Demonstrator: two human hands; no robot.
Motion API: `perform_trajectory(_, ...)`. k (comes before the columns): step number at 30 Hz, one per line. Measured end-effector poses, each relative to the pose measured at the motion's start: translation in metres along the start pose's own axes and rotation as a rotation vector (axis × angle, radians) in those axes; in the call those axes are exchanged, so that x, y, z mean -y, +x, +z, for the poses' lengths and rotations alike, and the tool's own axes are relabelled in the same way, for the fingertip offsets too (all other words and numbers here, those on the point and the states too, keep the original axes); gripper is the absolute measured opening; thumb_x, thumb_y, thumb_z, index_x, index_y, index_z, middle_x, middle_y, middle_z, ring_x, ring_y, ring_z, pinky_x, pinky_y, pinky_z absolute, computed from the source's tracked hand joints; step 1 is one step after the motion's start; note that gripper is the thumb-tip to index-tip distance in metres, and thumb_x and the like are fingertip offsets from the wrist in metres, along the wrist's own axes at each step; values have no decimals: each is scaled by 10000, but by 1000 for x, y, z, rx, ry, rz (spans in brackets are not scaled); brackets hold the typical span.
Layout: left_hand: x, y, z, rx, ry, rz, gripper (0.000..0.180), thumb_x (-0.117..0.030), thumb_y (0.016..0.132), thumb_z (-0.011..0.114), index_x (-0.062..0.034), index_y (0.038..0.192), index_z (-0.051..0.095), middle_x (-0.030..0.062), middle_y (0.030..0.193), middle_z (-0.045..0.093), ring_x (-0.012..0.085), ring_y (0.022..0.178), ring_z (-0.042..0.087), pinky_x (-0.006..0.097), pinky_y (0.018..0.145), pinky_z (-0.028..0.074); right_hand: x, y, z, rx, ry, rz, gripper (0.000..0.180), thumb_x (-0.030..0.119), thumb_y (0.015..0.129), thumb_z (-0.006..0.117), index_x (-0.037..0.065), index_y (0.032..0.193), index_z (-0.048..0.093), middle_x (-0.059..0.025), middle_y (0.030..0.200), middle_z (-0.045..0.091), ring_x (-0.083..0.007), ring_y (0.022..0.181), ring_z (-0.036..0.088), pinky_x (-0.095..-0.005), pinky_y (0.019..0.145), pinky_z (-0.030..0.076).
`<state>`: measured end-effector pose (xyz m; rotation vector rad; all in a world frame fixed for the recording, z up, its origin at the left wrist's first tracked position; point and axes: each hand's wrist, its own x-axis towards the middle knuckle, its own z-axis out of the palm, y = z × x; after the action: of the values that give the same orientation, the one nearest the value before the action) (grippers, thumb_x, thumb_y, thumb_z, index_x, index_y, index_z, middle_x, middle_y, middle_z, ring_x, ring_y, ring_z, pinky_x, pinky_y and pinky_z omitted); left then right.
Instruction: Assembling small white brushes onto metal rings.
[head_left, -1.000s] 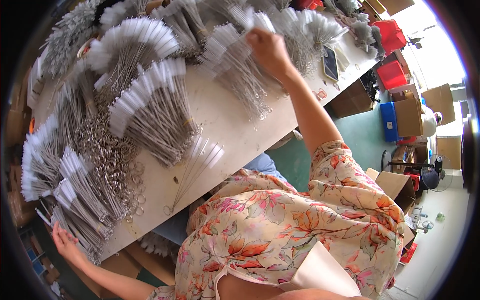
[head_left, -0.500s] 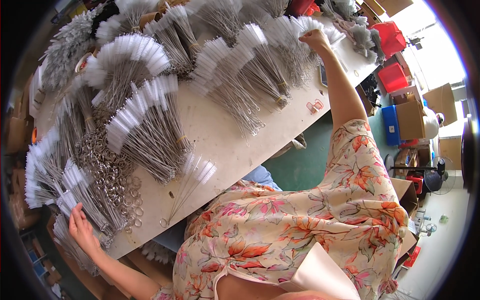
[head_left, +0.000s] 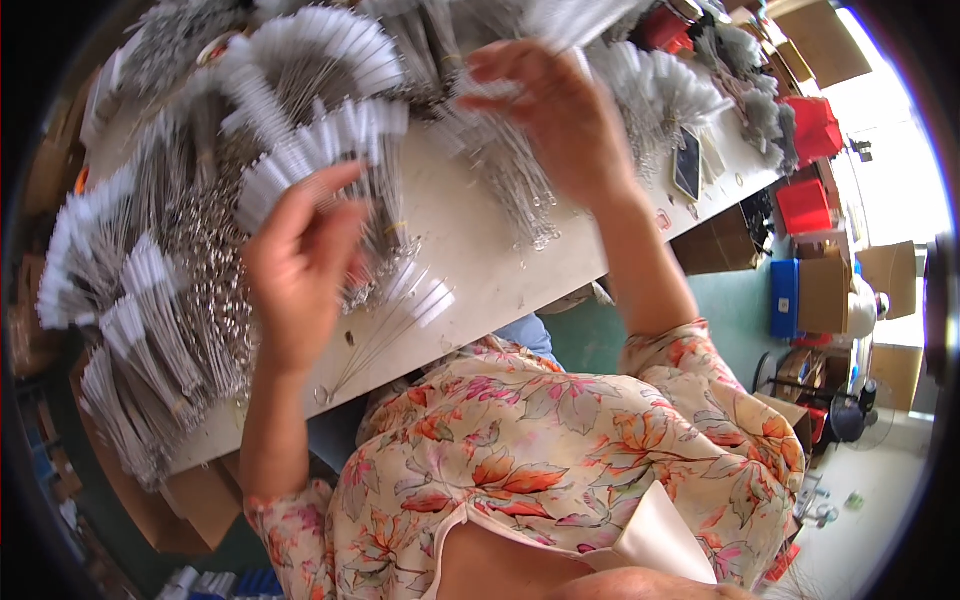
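Note:
My left hand (head_left: 303, 265), smeared by motion, is raised over the near brush pile with its fingers loosely bent and apart. Nothing shows in it. Farther right, my right hand (head_left: 560, 125) is also blurred above the table. Streaked white bristles (head_left: 580, 18) stick out behind it, apparently from a bunch of wire-handled brushes in its grip; the handles are hidden. Below the left hand, a few loose brushes (head_left: 432, 303) lie fanned out near the table edge, their wires meeting by a metal ring (head_left: 322, 395). A heap of metal rings (head_left: 215, 270) lies left of this hand.
Piles of white-bristled brushes (head_left: 320, 50) cover much of the white table (head_left: 470, 290). A phone (head_left: 687, 163) lies at its right part. Red bins (head_left: 803, 206), a blue crate (head_left: 785, 298), cartons (head_left: 822, 295) and a fan (head_left: 850, 412) stand beyond the right edge.
My right hand has come back from the far right brush pile toward the middle, bristles now beside it. My left hand has left the near left brushes, rising and moving right. The view has shifted.

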<state>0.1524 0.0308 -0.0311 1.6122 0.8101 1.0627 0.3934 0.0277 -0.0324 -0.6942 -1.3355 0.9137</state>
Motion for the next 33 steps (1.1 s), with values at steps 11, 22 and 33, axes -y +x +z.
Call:
perform_trajectory(11, 19, -16, -10, -101, 211, 361, 135, 4, 747, 647, 8, 863, 578, 137, 878, 563, 176, 639, 582, 253, 601, 511, -29, -36, 82, -59, -2, 435, 387, 351, 905, 513, -5, 967, 651, -79, 951, 618, -158, 907, 566, -315, 840, 443)
perform_trajectory(22, 18, -48, -52, -119, 661, 798, 571, -141, 644, 772, 11, 1141, 537, 158, 1169, 455, 238, 1009, 487, 358, 855, 420, -18, -31, 105, 141, 556, 727, 211, 196, 927, 479, 12, 976, 570, 31, 697, 523, -47, 586, 407, -188, 587, 390)
perform_trajectory(33, 22, -63, -77, 168, 37, 349, 489, -239, 658, 773, -55, 1068, 581, 83, 1056, 587, 214, 1006, 550, 326, 865, 435, 9, -36, 139, 590, -121, 652, 176, 172, 897, 524, 26, 912, 620, -2, 746, 590, -56, 673, 500, -211, 606, 412)
